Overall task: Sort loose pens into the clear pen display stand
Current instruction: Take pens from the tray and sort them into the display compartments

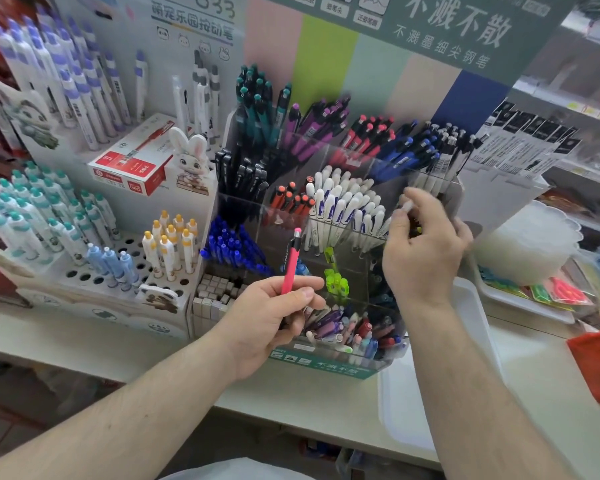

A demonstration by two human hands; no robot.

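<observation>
Your left hand (274,315) is pinching a pink pen (290,263) upright between thumb and fingers, tip down, in front of the stand (329,209). Your right hand (426,244) is reaching over the stand's 3 o'clock side, fingertips pinching what looks like a white pen (406,206), though blur is hiding the detail. Seat that one first among the white pens (343,206). Then the pink pen is probably heading to 12 o'clock, toward the red pens (368,136); lift it clear of the front rows and lower it straight in. The loose pens (354,332) are lying in the front tray at 6 o'clock.
</observation>
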